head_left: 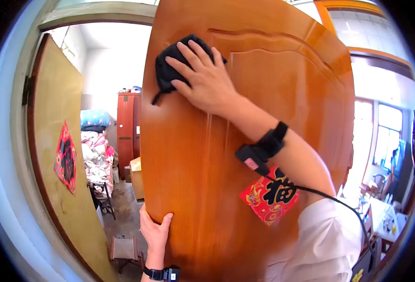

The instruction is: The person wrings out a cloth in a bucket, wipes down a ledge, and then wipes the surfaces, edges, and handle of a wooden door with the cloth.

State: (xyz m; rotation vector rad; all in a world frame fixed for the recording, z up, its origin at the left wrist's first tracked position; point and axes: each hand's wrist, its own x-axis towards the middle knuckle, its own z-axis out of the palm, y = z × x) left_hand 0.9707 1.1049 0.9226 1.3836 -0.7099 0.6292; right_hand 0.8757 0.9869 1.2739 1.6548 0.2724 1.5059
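A brown wooden door with carved panel moulding stands right in front of me. Against its upper left part, my right hand presses a folded black cloth, fingers spread over it. A small loop of the cloth hangs at its lower left. Lower down, my left hand grips the door's left edge, thumb on the front face; its other fingers are partly hidden behind the edge. On the door below my right forearm is a red paper decoration with a black character, partly covered by the arm.
To the left, a yellowish door with a red decoration stands open. Beyond the doorway are a stool, a reddish cabinet and a heap of bedding. On the right, a cluttered table stands near windows. A black cable trails from my right wrist.
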